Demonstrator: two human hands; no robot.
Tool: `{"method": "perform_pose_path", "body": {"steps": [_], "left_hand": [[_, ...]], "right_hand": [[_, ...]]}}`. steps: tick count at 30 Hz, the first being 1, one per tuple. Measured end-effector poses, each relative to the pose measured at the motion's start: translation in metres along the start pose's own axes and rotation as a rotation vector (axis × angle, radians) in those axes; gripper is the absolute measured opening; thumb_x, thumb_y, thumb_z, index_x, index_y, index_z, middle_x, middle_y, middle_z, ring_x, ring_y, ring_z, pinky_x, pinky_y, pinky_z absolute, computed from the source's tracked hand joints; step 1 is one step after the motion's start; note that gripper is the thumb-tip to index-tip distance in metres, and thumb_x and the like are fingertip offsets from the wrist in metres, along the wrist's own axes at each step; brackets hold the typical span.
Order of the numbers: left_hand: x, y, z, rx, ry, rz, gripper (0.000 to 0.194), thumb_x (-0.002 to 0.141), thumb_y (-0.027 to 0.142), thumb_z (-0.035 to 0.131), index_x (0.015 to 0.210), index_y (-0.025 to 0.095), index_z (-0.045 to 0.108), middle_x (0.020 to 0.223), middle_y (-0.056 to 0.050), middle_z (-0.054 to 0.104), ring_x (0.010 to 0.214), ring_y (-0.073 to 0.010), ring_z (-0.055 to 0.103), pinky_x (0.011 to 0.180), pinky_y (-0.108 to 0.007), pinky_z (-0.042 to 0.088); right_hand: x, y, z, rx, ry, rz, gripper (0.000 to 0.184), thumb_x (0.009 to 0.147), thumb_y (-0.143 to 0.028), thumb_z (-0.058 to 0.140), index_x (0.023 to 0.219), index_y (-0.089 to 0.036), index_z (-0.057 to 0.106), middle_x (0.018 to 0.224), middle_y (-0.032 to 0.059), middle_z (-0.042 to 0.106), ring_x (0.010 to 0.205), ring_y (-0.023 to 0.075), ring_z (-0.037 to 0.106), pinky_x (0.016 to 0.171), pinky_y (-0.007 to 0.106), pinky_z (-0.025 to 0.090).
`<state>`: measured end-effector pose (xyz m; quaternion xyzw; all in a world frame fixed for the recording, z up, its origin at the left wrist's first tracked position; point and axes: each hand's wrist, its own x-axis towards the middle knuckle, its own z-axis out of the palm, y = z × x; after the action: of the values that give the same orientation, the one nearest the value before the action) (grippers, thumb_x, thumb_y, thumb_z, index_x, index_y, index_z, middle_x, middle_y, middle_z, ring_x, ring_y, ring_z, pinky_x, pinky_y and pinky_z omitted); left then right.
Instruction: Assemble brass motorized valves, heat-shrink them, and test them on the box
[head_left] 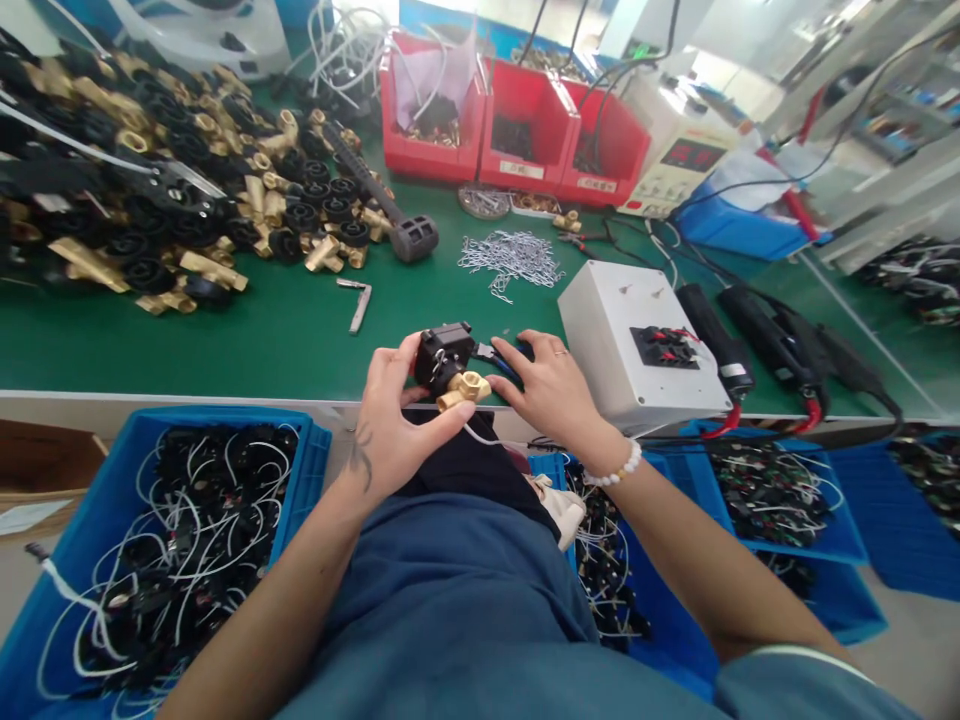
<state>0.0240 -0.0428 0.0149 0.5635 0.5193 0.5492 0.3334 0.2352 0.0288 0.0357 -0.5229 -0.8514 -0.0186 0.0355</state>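
Note:
My left hand grips a small valve with a black coil body on top and a brass fitting below, held over the table's front edge. A white wire hangs from it toward my lap. My right hand is just right of the valve, its fingers curled over a pair of pliers with dark handles lying on the green mat; only the tips of the pliers show. A white box with red and black switches stands right beside that hand.
A big heap of brass and black valve parts fills the back left. A pile of small wire clips lies mid-table, red bins behind. Blue crates with wired black parts sit below the table on both sides.

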Motion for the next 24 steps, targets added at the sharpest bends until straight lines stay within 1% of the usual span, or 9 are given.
{"method": "perform_pose_path", "body": {"steps": [5, 8, 11, 13, 16, 19, 21, 22, 24], "left_hand": [[0.005, 0.001, 0.001, -0.044, -0.029, 0.008, 0.072, 0.073, 0.038, 0.083, 0.139, 0.024, 0.056, 0.109, -0.003, 0.049, 0.109, -0.0210, 0.063, 0.086, -0.035, 0.067], [0.007, -0.001, 0.000, -0.057, -0.038, -0.003, 0.071, 0.073, 0.041, 0.082, 0.137, 0.025, 0.056, 0.108, -0.003, 0.050, 0.106, -0.0211, 0.063, 0.082, -0.035, 0.067], [0.008, -0.004, 0.000, -0.055, -0.038, -0.009, 0.070, 0.073, 0.043, 0.081, 0.137, 0.025, 0.056, 0.108, -0.003, 0.050, 0.105, -0.0210, 0.063, 0.081, -0.034, 0.066], [0.007, -0.005, 0.000, -0.054, -0.029, -0.001, 0.070, 0.074, 0.043, 0.081, 0.137, 0.026, 0.055, 0.108, -0.003, 0.050, 0.105, -0.0210, 0.063, 0.081, -0.034, 0.066], [0.007, -0.005, 0.000, -0.061, -0.039, 0.002, 0.071, 0.074, 0.043, 0.080, 0.138, 0.026, 0.054, 0.110, -0.004, 0.050, 0.106, -0.0213, 0.063, 0.081, -0.035, 0.066], [0.007, -0.004, -0.002, -0.059, -0.067, -0.008, 0.073, 0.075, 0.043, 0.080, 0.140, 0.026, 0.053, 0.111, -0.004, 0.050, 0.107, -0.0220, 0.062, 0.083, -0.037, 0.066], [0.008, -0.004, -0.002, -0.055, -0.086, 0.000, 0.074, 0.074, 0.043, 0.080, 0.141, 0.025, 0.053, 0.110, -0.005, 0.050, 0.108, -0.0225, 0.062, 0.084, -0.038, 0.066], [0.009, -0.004, -0.002, -0.053, -0.097, 0.012, 0.075, 0.074, 0.042, 0.080, 0.141, 0.024, 0.054, 0.110, -0.005, 0.050, 0.109, -0.0227, 0.062, 0.085, -0.038, 0.065], [0.012, -0.004, -0.001, -0.041, -0.122, 0.053, 0.075, 0.073, 0.039, 0.081, 0.142, 0.024, 0.055, 0.109, -0.005, 0.050, 0.107, -0.0226, 0.061, 0.086, -0.039, 0.065]], "right_hand": [[-0.008, 0.005, -0.006, -0.118, -0.051, -0.091, 0.068, 0.103, -0.063, 0.040, 0.156, -0.023, 0.052, 0.144, 0.0225, 0.053, 0.129, 0.0381, 0.050, 0.105, 0.051, 0.047], [-0.012, 0.009, -0.010, -0.160, -0.058, -0.146, 0.079, 0.097, -0.072, 0.045, 0.158, -0.021, 0.048, 0.140, 0.0235, 0.054, 0.125, 0.0392, 0.051, 0.101, 0.051, 0.049], [-0.014, 0.006, -0.015, -0.173, -0.070, -0.159, 0.083, 0.091, -0.074, 0.056, 0.154, -0.019, 0.053, 0.126, 0.0224, 0.060, 0.114, 0.0380, 0.055, 0.094, 0.048, 0.052], [-0.013, 0.002, -0.017, -0.183, -0.102, -0.154, 0.084, 0.088, -0.068, 0.067, 0.151, -0.015, 0.054, 0.117, 0.0219, 0.062, 0.109, 0.0382, 0.058, 0.090, 0.048, 0.053], [-0.013, -0.001, -0.023, -0.173, -0.181, -0.125, 0.081, 0.083, -0.048, 0.080, 0.148, -0.007, 0.054, 0.115, 0.0229, 0.063, 0.108, 0.0387, 0.060, 0.090, 0.047, 0.053], [-0.012, 0.008, -0.040, 0.008, -0.275, -0.043, 0.049, 0.085, -0.028, 0.073, 0.129, -0.008, 0.064, 0.102, 0.0161, 0.068, 0.091, 0.0290, 0.065, 0.079, 0.039, 0.055], [-0.012, 0.017, -0.058, 0.185, -0.188, 0.003, 0.029, 0.086, -0.022, 0.064, 0.113, -0.014, 0.067, 0.087, 0.0080, 0.067, 0.072, 0.0210, 0.062, 0.068, 0.034, 0.052], [-0.012, 0.021, -0.068, 0.280, -0.064, 0.007, 0.024, 0.086, -0.022, 0.062, 0.109, -0.017, 0.067, 0.082, 0.0050, 0.064, 0.066, 0.0183, 0.058, 0.063, 0.033, 0.049], [-0.010, 0.023, -0.087, 0.514, 0.294, -0.022, 0.015, 0.090, -0.026, 0.062, 0.105, -0.024, 0.065, 0.078, 0.0021, 0.059, 0.062, 0.0157, 0.053, 0.061, 0.031, 0.046]]}}
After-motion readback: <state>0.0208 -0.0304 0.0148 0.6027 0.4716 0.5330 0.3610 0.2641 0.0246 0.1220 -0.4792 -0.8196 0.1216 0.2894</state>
